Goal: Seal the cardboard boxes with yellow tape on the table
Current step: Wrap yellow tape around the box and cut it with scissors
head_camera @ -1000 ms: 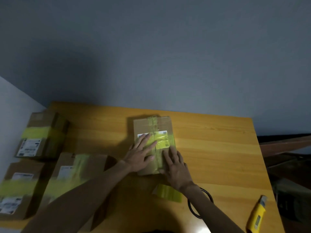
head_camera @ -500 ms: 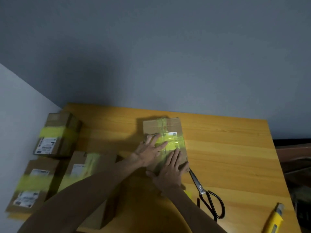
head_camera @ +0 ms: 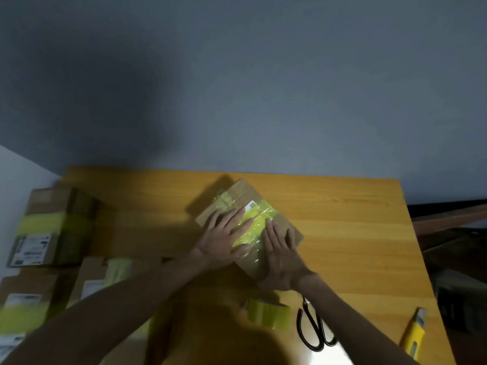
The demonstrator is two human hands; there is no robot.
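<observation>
Cardboard box (head_camera: 243,192): lies askew near the middle of the counter (head_camera: 342,233), one corner pointing away from the person.
Yellow tape (head_camera: 254,225): a shiny strip across the box top, covering part of a white label (head_camera: 251,205).
Left grip (head_camera: 224,238): released, fingers straight and flat on the box top, pressing the left side of the strip.
Right grip (head_camera: 282,256): released as well, palm and straight fingers flat on the near right part of the top, at the strip's edge.
Step in hand: most likely smoothing the strip down so that it bonds to the cardboard.
Progress: other taped boxes (head_camera: 44,227) stand together at the counter's left side, so this one seems late in the batch.
Next move calls for: firm pressure out to the strip's ends and over the box edges, then a check for any seam left open.
If more tape is needed: the tape roll (head_camera: 268,313) lies just near the box, with scissors (head_camera: 313,330) beside it.
Also there: a yellow utility knife (head_camera: 413,335) near the right corner.
</observation>
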